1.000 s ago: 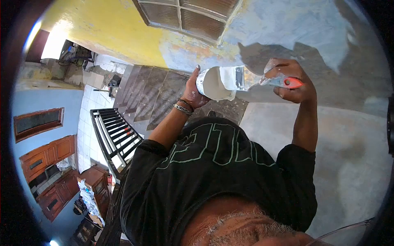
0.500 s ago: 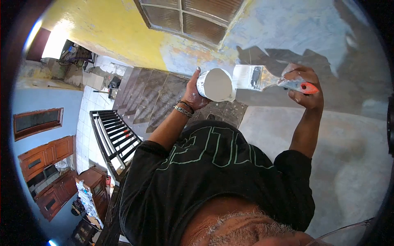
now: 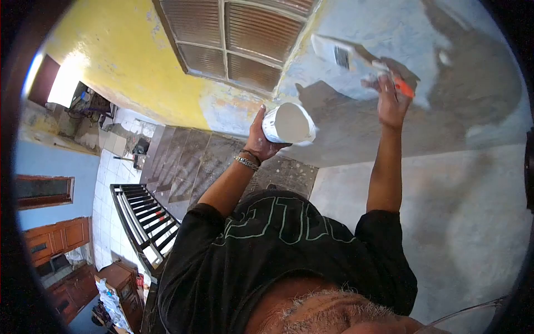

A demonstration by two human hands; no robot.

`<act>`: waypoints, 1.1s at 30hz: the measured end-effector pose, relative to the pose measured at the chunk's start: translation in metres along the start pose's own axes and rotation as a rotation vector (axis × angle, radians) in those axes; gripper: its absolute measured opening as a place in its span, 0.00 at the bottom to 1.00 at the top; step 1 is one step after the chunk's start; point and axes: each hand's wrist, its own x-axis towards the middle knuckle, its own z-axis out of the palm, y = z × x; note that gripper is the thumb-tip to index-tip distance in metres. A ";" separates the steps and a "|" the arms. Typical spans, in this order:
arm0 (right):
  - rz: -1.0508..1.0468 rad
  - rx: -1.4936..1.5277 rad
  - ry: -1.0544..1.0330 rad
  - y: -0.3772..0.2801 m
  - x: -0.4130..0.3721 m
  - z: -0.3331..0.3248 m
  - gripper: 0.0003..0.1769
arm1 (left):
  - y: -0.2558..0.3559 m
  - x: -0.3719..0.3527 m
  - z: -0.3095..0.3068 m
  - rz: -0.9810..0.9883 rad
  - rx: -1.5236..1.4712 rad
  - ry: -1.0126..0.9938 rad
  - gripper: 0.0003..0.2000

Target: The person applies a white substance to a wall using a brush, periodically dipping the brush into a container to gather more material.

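Observation:
In my left hand [image 3: 262, 139] is a white tub of pale grey paint [image 3: 291, 123], gripped around its side, its mouth facing me. My right hand [image 3: 391, 97] grips a wide paintbrush [image 3: 356, 58] by its handle, which has an orange end. The white bristles point up and left, over the patchy blue-grey wall [image 3: 361, 33] just right of the window. The brush is somewhat blurred. A bracelet circles my left wrist.
A window with ribbed panes [image 3: 253, 36] is set between the yellow wall [image 3: 117, 50] and the blue-grey one. Below are brown floor tiles [image 3: 183, 156] and a black metal railing [image 3: 142, 214] to the left. A pale grey wall [image 3: 445, 222] rises at the right.
My right hand has carried the brush away from the tub's rim, up toward the wall beside the window. My left hand keeps hold of the tub; the view has shifted somewhat.

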 end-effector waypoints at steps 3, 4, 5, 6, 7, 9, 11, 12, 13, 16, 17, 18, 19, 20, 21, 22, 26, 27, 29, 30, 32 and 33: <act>-0.062 0.022 0.022 -0.036 0.024 0.009 0.12 | -0.002 -0.012 0.000 0.013 -0.079 0.029 0.32; -0.105 0.067 0.009 -0.045 0.027 0.010 0.12 | -0.003 -0.018 -0.004 0.049 -0.073 0.066 0.32; -0.111 0.065 0.005 -0.046 0.025 0.007 0.12 | -0.004 -0.026 -0.009 0.086 -0.070 0.103 0.32; -0.148 -0.018 0.005 -0.044 0.021 0.000 0.10 | -0.003 -0.035 -0.015 0.087 -0.081 0.131 0.32; -0.185 -0.100 0.006 -0.042 0.015 -0.004 0.09 | -0.003 -0.044 -0.022 0.101 -0.095 0.169 0.32; -0.176 -0.067 -0.089 -0.042 -0.001 0.010 0.10 | 0.000 -0.066 -0.023 0.174 -0.054 0.226 0.31; -0.142 -0.286 -0.270 -0.039 -0.007 0.022 0.11 | 0.000 -0.082 -0.037 0.227 -0.121 0.253 0.30; -0.151 -0.291 -0.267 -0.037 -0.005 0.023 0.11 | -0.002 -0.086 -0.061 0.267 -0.053 0.261 0.31; -0.150 -0.233 -0.253 -0.034 0.001 0.024 0.11 | 0.000 -0.094 -0.062 0.268 -0.051 0.251 0.31; -0.185 -0.161 -0.210 -0.043 0.025 0.022 0.11 | 0.006 -0.114 -0.058 0.271 -0.121 0.315 0.32; -0.215 -0.139 -0.183 -0.052 0.034 0.020 0.12 | 0.008 -0.118 -0.053 0.271 -0.122 0.307 0.32; -0.246 -0.183 -0.160 -0.064 0.041 0.020 0.12 | 0.010 -0.120 -0.046 0.298 -0.139 0.382 0.32; -0.252 -0.189 -0.161 -0.075 0.049 0.016 0.12 | 0.010 -0.123 -0.042 0.325 -0.156 0.458 0.32; -0.274 -0.250 -0.140 -0.084 0.056 0.012 0.11 | 0.010 -0.126 -0.045 0.333 -0.142 0.469 0.32; -0.296 -0.311 -0.118 -0.094 0.064 0.011 0.11 | 0.011 -0.129 -0.051 0.333 -0.144 0.461 0.32; -0.411 -0.267 -0.112 -0.107 0.073 0.014 0.10 | 0.011 -0.131 -0.058 0.328 -0.150 0.415 0.31; -0.526 -0.247 -0.099 -0.139 0.093 0.008 0.09 | 0.011 -0.139 -0.077 0.333 -0.100 0.321 0.33; -0.529 -0.250 -0.098 -0.141 0.092 0.005 0.09 | 0.011 -0.141 -0.081 0.333 -0.100 0.316 0.33; -0.472 -0.354 -0.069 -0.140 0.087 -0.001 0.08 | 0.014 -0.146 -0.082 0.322 -0.137 0.276 0.33; -0.471 -0.356 -0.072 -0.128 0.079 -0.003 0.08 | 0.012 -0.146 -0.079 0.320 -0.140 0.276 0.33; -0.420 -0.130 -0.262 -0.089 0.055 -0.006 0.07 | 0.012 -0.147 -0.051 0.404 -0.199 0.532 0.30; -0.376 -0.453 -0.230 -0.089 0.033 0.007 0.06 | 0.012 -0.148 -0.054 0.407 -0.204 0.531 0.30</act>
